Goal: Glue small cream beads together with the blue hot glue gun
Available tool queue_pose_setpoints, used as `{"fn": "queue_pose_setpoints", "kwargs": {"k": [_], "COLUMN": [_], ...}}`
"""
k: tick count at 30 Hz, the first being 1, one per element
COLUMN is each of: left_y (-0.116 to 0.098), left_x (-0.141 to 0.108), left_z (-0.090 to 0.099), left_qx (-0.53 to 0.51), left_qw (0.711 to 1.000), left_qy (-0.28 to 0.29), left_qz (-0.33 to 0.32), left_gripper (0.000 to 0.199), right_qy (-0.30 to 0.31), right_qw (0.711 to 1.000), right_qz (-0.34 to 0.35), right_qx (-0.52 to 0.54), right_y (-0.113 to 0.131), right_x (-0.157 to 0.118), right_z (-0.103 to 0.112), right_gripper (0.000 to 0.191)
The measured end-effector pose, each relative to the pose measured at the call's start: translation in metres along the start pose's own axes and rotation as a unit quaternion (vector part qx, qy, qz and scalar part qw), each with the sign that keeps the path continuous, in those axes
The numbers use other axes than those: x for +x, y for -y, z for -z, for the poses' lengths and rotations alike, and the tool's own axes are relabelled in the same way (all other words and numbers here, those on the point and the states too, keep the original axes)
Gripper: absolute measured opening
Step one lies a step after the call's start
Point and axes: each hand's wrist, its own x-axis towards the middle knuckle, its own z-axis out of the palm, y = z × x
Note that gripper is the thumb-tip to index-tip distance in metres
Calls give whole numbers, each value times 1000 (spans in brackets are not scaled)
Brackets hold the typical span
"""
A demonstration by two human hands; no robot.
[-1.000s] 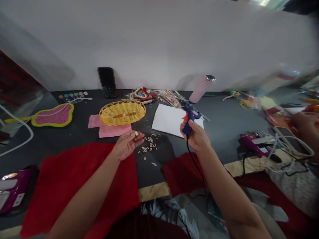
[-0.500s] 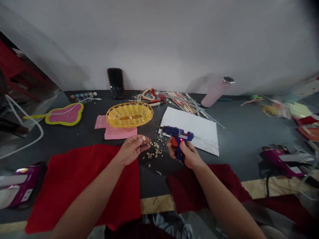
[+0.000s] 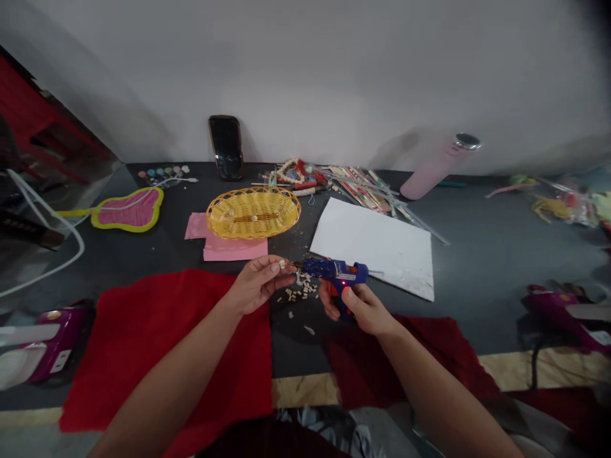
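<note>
My right hand [image 3: 356,305] is wrapped round the grip of a blue hot glue gun [image 3: 334,270], whose small red light glows. The gun's nozzle points left and reaches the fingertips of my left hand [image 3: 258,283]. Between that hand's thumb and fingers is a small cream wooden piece [image 3: 282,263]; its exact shape is too small to tell. Below the nozzle, several similar small wooden pieces [image 3: 298,294] lie scattered on the dark table. A yellow woven basket [image 3: 286,232] sits just beyond my left hand, partly over pink paper [image 3: 233,249].
A white board [image 3: 377,238] lies behind the glue gun. Sticks [image 3: 358,184] lie along the wall near a pink bottle [image 3: 434,168]. A phone [image 3: 226,147] leans on the wall. Red cloth [image 3: 172,343] covers the front left, with a purple device [image 3: 57,343] beside it.
The glue gun has moved left and slightly down, bringing its nozzle to the wooden piece in my left hand. The camera view has shifted a little.
</note>
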Motion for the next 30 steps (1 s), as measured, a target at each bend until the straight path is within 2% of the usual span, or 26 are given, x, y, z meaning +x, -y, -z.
{"fn": "queue_pose_setpoints", "kwargs": {"k": [17, 30], "left_y": [1, 2], "left_x": [1, 0], "left_z": [1, 1], "left_qx": [-9, -15], "left_qw": [1000, 1000], "left_qy": [7, 16], "left_qz": [10, 6], "left_gripper": [20, 18], "right_qy": [32, 30], "right_qw": [999, 1000], "right_qz": [3, -4], "right_qx": [-35, -5], "right_y": [-1, -6], "right_x": [2, -1], "right_z": [2, 5], "right_gripper": [44, 41]}}
